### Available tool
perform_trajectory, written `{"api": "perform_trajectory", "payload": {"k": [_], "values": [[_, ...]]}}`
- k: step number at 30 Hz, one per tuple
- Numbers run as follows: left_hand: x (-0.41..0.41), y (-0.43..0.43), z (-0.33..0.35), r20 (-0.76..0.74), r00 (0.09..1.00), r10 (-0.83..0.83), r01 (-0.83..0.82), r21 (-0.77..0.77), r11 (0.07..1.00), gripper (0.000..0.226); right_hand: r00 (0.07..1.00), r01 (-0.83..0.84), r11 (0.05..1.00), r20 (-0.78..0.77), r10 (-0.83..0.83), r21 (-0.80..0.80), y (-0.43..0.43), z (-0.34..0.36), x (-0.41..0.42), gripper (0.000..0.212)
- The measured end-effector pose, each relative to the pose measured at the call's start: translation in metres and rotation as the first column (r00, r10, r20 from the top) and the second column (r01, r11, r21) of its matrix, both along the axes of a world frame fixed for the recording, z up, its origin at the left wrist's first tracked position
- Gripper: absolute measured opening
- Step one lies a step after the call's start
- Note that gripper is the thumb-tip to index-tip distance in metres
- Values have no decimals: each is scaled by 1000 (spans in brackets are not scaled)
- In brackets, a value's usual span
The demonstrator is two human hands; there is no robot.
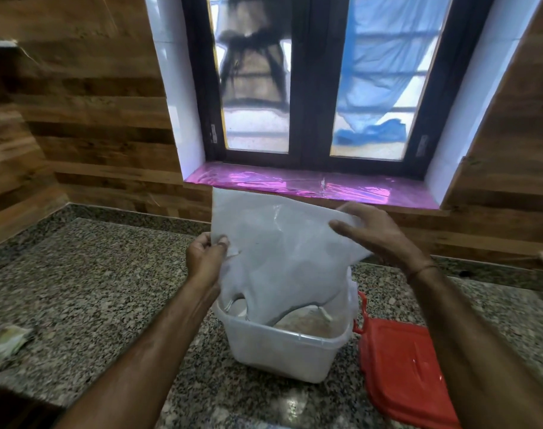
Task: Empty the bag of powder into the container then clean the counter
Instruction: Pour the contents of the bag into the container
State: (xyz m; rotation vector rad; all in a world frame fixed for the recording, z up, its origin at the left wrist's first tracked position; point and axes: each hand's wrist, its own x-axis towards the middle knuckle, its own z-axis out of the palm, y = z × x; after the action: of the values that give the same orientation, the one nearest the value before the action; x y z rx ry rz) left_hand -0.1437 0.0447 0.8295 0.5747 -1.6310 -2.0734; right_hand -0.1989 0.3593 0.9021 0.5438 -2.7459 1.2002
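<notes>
A translucent white plastic bag [282, 249] hangs upside down over a clear square container [282, 351] on the speckled granite counter [93, 289]. The bag's mouth dips inside the container, where pale brownish powder [307, 325] lies. My left hand [206, 258] pinches the bag's left edge between thumb and fingers. My right hand [372, 233] holds the bag's upper right corner, thumb in front and fingers behind the plastic. The bag looks nearly flat.
A red lid [400, 366] lies on the counter just right of the container. A crumpled packet or cloth [3, 343] sits at the far left edge. Behind are a wood-panelled wall and a window with a pink-lined sill [310, 184].
</notes>
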Motion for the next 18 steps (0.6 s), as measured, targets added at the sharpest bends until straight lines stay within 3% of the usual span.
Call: {"api": "perform_trajectory", "payload": {"k": [3,6,8,10,11,13,14,16,18], "values": [[-2,0,-5,47,999,11,-13,38,999,15,985,106,896,171,-34,-431,26,-33,8,48],[-3,0,-7,76,995,-61,57,58,997,17,925,166,774,367,92,-611,22,-66,8,55],[-3,-6,-9,94,993,-77,71,64,995,17,934,213,718,354,50,-663,18,-74,3,52],[-7,-11,-9,82,993,-86,79,77,994,17,955,257,674,289,-67,-692,23,-63,-2,34],[-9,-12,-8,75,994,-85,78,90,993,18,963,243,629,260,-68,-738,26,-55,-4,28],[-11,-9,-4,65,995,-81,72,124,990,20,971,168,526,233,60,-834,32,-48,-7,41],[-11,-8,-2,62,995,-83,74,136,988,20,960,128,528,238,146,-840,32,-50,-7,53],[-8,-9,-2,62,994,-87,79,133,988,18,922,113,651,323,213,-751,25,-64,-1,69],[-6,-13,-4,83,993,-86,76,117,990,19,925,149,697,348,152,-701,15,-79,1,43]]}}
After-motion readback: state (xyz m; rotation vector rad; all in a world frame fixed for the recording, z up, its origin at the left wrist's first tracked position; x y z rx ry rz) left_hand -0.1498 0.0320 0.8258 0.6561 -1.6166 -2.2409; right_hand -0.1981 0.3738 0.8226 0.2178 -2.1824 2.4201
